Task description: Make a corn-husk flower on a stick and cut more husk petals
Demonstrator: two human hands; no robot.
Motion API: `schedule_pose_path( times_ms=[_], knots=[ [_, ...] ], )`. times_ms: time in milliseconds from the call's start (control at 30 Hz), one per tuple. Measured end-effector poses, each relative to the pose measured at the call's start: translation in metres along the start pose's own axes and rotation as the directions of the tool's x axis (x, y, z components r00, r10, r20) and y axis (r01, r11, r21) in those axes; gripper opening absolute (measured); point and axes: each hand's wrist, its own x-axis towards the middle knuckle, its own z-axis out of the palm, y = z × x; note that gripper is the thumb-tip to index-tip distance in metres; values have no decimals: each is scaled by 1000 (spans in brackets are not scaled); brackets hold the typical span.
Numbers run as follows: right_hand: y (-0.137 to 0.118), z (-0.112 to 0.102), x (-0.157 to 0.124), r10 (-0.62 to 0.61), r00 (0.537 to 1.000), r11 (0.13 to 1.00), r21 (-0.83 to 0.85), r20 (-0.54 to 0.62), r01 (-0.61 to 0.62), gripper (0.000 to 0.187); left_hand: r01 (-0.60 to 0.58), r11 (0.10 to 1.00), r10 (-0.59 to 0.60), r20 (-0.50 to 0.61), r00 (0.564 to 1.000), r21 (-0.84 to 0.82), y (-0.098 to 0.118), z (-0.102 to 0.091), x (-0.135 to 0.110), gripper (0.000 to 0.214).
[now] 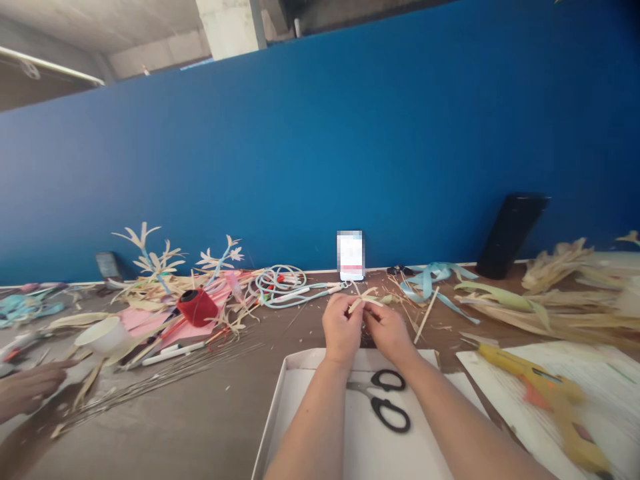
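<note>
My left hand (343, 328) and my right hand (389, 328) are close together above the far edge of a shallow white box (287, 400). Both are closed, fingers pinching a small bunch of pale husk strips (370, 301) that fans out like petals over the fingertips. The part between the fingers is hidden. Below my forearms, black-handled scissors (390, 415) lie in the box, their blades partly covered by my left arm. Just beyond my hands, a phone with a lit screen (351, 257) leans on the blue partition.
To the right lie a yellow glue gun (550, 387) on paper, dried husks (560, 313) and blue ribbon (425, 283). On the left are a red thread spool (197, 308), a white cup (103, 335), husk flowers (157, 257), thin wires (165, 373) and another person's hand (35, 387).
</note>
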Motion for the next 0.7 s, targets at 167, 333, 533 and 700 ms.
schedule_pose_path(
  times_ms=[167, 333, 533, 700],
  knots=[
    [3, 4, 1, 19, 997, 997, 80, -75, -13, 35, 33, 999, -33, -12, 999, -11, -1, 0, 0, 12],
    [6, 5, 3, 21, 984, 988, 154, -177, 6, 38, 54, 998, -54, 3, 999, -16, 1, 0, 1, 14],
    [1, -1, 2, 8, 994, 997, 76, -113, 1, 24, 63, 996, -62, 22, 998, -66, 2, 2, 0, 15],
    [-7, -5, 1, 118, 987, 990, 90, -110, -108, 25, 143, 986, -139, 50, 989, -87, 3, 3, 1, 27]
  ],
)
